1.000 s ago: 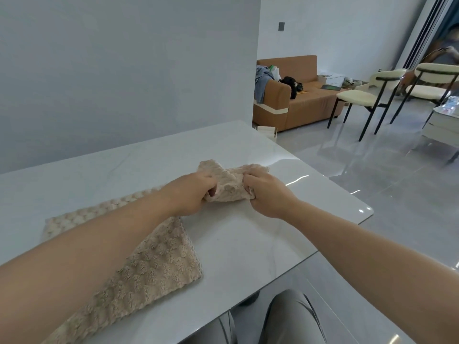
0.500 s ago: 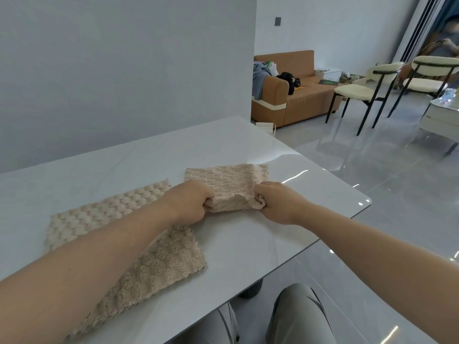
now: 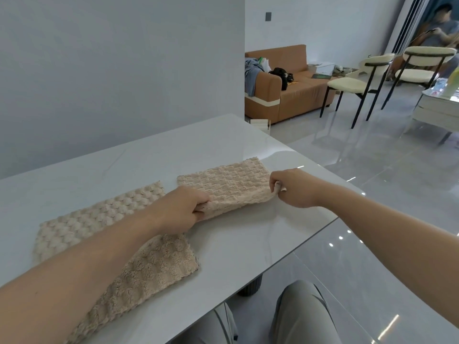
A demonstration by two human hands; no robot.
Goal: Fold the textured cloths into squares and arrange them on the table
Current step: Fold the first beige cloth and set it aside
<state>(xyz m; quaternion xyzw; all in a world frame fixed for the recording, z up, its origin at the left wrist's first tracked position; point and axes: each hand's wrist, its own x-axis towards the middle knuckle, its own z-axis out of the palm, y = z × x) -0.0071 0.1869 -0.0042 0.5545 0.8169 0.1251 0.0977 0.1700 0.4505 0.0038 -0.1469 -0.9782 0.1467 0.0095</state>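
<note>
Left hand [image 3: 185, 211] and right hand [image 3: 289, 186] each pinch a near corner of the small cloth [image 3: 228, 187], stretched flat on the table [image 3: 248, 239]. Larger cloth [image 3: 119, 234] lies under the left forearm.

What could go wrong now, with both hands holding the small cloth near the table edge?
The left hand and right hand pinch only the near edge of the small cloth; uneven pulling may skew the fold.
The left forearm crosses over the big cloth and might drag it.
The small cloth lies near the right edge of the table and could slip off.
</note>
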